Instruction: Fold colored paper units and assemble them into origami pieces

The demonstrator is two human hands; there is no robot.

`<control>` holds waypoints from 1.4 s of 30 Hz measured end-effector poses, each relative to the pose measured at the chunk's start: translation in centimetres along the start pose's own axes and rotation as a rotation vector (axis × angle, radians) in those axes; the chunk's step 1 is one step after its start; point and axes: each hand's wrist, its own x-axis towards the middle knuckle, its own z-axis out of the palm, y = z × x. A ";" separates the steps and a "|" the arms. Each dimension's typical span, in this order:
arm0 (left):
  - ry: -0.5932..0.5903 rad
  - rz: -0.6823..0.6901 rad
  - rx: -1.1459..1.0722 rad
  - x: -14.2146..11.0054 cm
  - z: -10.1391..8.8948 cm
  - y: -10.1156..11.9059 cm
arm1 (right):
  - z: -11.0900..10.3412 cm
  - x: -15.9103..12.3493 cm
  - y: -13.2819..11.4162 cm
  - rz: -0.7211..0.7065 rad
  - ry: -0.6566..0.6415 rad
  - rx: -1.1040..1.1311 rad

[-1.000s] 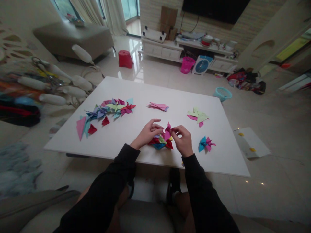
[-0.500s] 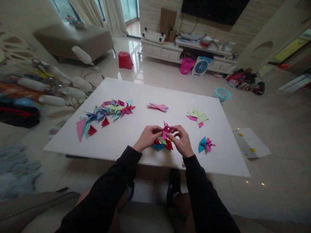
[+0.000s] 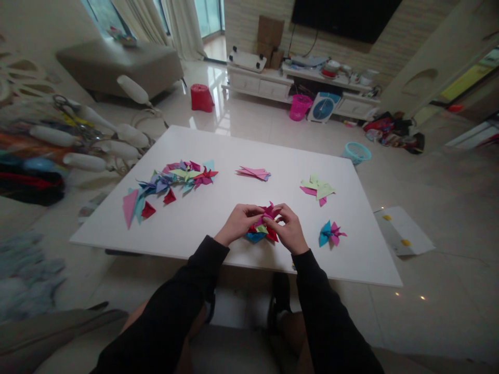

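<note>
Both hands work close together over the near side of a white table [image 3: 202, 223], where a magenta paper bird [image 3: 270, 209] is caught between the fingertips. The left hand [image 3: 238, 224] now pinches the folded paper from the left, having closed in from a looser pose a second earlier, while the right hand [image 3: 293, 231] grasps it from the right, thumb in front. The bird has also dipped slightly toward the person in the last half second. With both hands on it, the moment looks like one of careful shaping rather than setting down, though the exact fold under the fingers is too small to make out.

Just below the hands lies a small pile of folded papers [image 3: 256, 237] in blue, red and green, partly hidden by the fingers; whether the bird touches it cannot be told. Farther out, near the middle of the table, rests a bundle of pink strips [image 3: 254, 173]. To the left spreads a long heap of folded paper [image 3: 158, 183] in many colors, with two small red pieces [image 3: 148, 209] on its near side and a pink triangle [image 3: 130, 208] at its left end. To the right, pale green paper [image 3: 319, 188] lies over pink on the far side, and a blue piece [image 3: 324, 235] sits against a purple-pink one [image 3: 336, 234] nearer the person.
</note>
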 end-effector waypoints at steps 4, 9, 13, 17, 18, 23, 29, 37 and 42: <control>-0.017 -0.006 -0.013 -0.1 0.0 0.4 | -0.1 0.0 -0.1 0.015 -0.001 -0.010; -0.003 -0.015 0.036 -0.2 0.0 0.7 | -0.2 0.0 -0.1 0.006 0.006 -0.024; -0.012 -0.033 0.024 -0.1 -0.3 0.7 | -0.6 0.0 -0.1 0.004 0.031 -0.019; -0.027 -0.039 -0.030 0.1 -0.5 0.7 | -1.0 0.0 -0.3 -0.006 0.125 -0.035; -0.026 -0.040 -0.031 0.0 -0.5 0.8 | -1.0 0.0 -0.3 -0.010 0.140 -0.043; -0.038 -0.049 -0.039 0.0 -0.4 0.9 | -0.8 -0.1 -0.5 -0.059 0.131 -0.079; -0.057 -0.045 -0.005 0.0 -0.4 0.4 | -1.2 -0.2 -0.6 -0.073 0.151 -0.139; 0.071 -0.063 0.157 0.1 -0.8 -0.5 | -3.9 -1.4 0.9 -0.043 0.142 -0.361; 0.067 -0.047 0.168 0.1 -0.7 -0.3 | -8.6 -3.1 3.7 0.180 0.069 -0.631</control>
